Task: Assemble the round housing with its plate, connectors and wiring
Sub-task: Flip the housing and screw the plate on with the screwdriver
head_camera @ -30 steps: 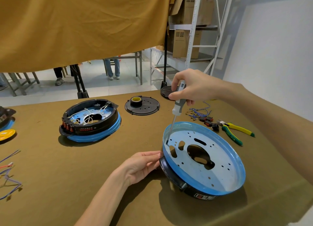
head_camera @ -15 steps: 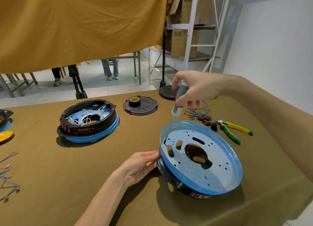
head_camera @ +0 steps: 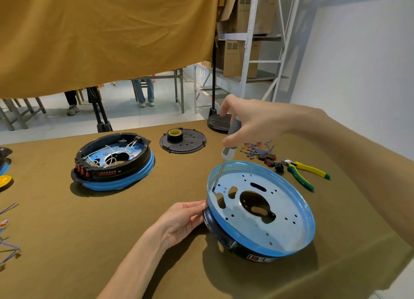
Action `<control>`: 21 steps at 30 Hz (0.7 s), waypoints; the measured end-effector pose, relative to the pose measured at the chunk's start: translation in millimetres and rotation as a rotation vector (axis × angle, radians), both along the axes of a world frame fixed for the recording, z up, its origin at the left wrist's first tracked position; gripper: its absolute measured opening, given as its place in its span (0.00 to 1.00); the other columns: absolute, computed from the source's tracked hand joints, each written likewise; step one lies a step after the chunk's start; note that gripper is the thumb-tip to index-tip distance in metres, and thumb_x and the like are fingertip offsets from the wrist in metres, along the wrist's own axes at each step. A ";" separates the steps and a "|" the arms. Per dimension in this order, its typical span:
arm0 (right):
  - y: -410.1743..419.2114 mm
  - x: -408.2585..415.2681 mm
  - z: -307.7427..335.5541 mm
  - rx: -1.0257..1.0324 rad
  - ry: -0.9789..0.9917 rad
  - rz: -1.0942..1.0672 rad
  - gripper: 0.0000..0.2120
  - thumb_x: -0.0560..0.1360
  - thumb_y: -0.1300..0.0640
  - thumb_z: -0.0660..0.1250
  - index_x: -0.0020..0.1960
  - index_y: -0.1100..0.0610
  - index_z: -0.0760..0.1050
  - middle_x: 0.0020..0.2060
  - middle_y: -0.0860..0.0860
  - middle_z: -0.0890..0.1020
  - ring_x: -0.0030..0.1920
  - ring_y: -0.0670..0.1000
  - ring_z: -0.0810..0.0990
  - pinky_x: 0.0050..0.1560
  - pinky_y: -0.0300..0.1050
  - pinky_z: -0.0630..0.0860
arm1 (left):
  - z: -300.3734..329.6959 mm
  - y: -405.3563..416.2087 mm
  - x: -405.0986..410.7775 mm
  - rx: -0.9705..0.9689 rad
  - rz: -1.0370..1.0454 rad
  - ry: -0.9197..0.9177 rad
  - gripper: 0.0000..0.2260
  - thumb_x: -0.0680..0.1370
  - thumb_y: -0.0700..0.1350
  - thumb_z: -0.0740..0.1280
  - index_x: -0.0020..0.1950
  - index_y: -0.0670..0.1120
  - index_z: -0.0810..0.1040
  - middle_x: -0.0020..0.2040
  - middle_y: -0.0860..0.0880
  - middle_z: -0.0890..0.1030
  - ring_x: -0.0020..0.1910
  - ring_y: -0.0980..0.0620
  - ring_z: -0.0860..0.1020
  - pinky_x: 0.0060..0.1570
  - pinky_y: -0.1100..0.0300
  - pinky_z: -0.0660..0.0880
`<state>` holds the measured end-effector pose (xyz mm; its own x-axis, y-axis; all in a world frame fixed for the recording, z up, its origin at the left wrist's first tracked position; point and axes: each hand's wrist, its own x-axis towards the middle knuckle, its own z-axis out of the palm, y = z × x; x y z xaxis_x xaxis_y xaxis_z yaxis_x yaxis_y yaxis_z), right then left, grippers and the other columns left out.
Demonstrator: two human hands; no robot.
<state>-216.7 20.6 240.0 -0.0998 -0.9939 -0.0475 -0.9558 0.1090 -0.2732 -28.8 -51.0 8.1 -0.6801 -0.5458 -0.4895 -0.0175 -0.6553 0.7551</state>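
Nearest, the left hand (head_camera: 179, 222) lies on the table (head_camera: 89, 231) with its fingers nearly straight, their tips pressed against the black rim of the round housing (head_camera: 224, 233), most likely to stop it turning or sliding under the tool. The housing sits tilted, its blue-rimmed plate (head_camera: 282, 211) facing up and towards the left; the plate is bare of wiring, showing only a large central cut-out and small holes. Above it the right hand (head_camera: 253, 124) curls round the grey handle of a screwdriver (head_camera: 228, 146), whose tip meets the plate near its left edge, apparently at a fastening point, though no screw can be made out. Just beyond lie loose connectors (head_camera: 268, 161) with blue wires (head_camera: 257, 149) and yellow-green pliers (head_camera: 302, 172), within easy reach. Farther left, a second housing (head_camera: 114, 164) holds white wiring and a row of red connectors; behind it a black disc (head_camera: 182, 140) carries a tape roll (head_camera: 175, 132).
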 end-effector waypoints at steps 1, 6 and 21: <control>0.6 -0.4 1.5 0.003 -0.025 0.004 0.27 0.76 0.49 0.75 0.67 0.50 0.63 0.45 0.55 0.84 0.35 0.53 0.86 0.28 0.43 0.81 | 0.0 0.1 0.0 0.000 0.001 -0.003 0.08 0.74 0.38 0.72 0.50 0.39 0.88 0.55 0.38 0.86 0.45 0.48 0.87 0.38 0.61 0.83; -0.9 1.0 -5.6 -0.042 0.045 -0.012 0.21 0.79 0.44 0.70 0.64 0.51 0.65 0.41 0.54 0.85 0.29 0.50 0.84 0.27 0.42 0.80 | -0.2 0.8 -1.2 -0.008 0.023 -0.018 0.11 0.73 0.38 0.72 0.53 0.37 0.87 0.55 0.37 0.86 0.45 0.47 0.87 0.38 0.60 0.83; -8.5 0.8 -18.6 -0.163 0.109 0.047 0.18 0.79 0.43 0.70 0.60 0.49 0.66 0.40 0.49 0.83 0.31 0.46 0.84 0.32 0.47 0.81 | 6.4 0.6 0.0 0.131 0.122 -0.033 0.12 0.81 0.43 0.69 0.59 0.34 0.80 0.46 0.38 0.86 0.44 0.44 0.86 0.38 0.54 0.83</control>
<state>-215.9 12.1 221.4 -0.0484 -0.9912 0.1229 -0.9836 0.0259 -0.1784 -28.8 -50.4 14.5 -0.5951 -0.5531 -0.5830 0.0445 -0.7470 0.6633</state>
